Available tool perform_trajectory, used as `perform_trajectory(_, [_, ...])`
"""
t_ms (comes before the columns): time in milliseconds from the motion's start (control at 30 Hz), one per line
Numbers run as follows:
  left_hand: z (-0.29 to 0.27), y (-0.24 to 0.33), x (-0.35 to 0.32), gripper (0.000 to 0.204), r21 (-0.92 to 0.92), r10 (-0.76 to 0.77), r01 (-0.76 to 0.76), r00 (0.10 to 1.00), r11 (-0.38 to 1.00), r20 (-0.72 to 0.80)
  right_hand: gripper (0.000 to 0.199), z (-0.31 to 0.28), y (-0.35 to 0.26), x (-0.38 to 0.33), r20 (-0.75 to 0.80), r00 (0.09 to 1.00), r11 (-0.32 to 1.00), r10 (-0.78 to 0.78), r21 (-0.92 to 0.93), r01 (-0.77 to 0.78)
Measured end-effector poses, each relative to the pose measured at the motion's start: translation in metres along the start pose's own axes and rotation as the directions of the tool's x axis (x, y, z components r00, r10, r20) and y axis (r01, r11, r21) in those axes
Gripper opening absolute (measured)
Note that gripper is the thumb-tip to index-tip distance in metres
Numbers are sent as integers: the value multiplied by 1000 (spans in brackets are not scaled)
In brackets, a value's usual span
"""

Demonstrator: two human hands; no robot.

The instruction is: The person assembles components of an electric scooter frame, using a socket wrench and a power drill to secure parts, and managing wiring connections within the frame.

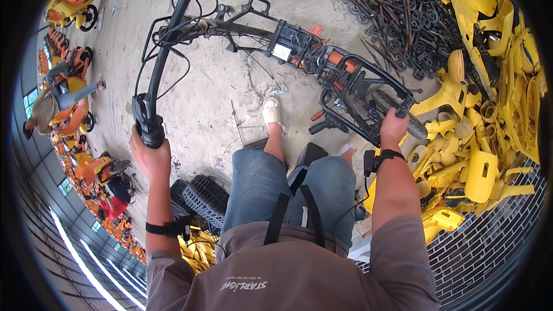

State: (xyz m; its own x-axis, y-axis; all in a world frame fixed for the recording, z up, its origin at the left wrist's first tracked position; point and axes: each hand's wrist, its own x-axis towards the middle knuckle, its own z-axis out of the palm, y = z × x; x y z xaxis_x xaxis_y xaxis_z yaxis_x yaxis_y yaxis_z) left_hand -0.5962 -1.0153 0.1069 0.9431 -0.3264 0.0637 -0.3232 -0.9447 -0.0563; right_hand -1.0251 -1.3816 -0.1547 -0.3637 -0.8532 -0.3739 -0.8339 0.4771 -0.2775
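A stripped two-wheeler frame, black with its covers off, stands in front of me. My left hand is closed around the black grip at the end of its handlebar. Out to the right, my right hand is wrapped around the black tubular rear rack, just above the rear wheel. Wiring and orange parts lie exposed in the frame's middle. A black power tool with a red part beside it rests on the floor below the rack.
A heap of dark metal parts lies at the far right. Yellow plastic covers pile up along the right side. Near my left leg sits a black plastic crate. Orange scooters line the left, where a person is standing.
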Motion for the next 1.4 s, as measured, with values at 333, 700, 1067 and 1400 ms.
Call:
perform_trajectory(333, [-13, 43, -19, 81, -69, 99, -91, 988, 993, 118, 54, -11, -4, 20, -42, 999, 999, -22, -43, 20])
perform_trajectory(700, [-32, 75, 29, 76, -107, 139, -126, 982, 986, 126, 54, -22, -33, 44, 39, 999, 997, -29, -65, 31])
perform_trajectory(1067, [-16, 95, 13, 69, -132, 87, -74, 991, 988, 98, 62, -20, -38, 46, 29, 1000, 994, 10, -109, -6])
perform_trajectory(1400, [-20, 99, 6, 80, -73, 51, -46, 997, 996, 64, 63, -28, -45, 38, 48, 998, 994, 37, -107, -32])
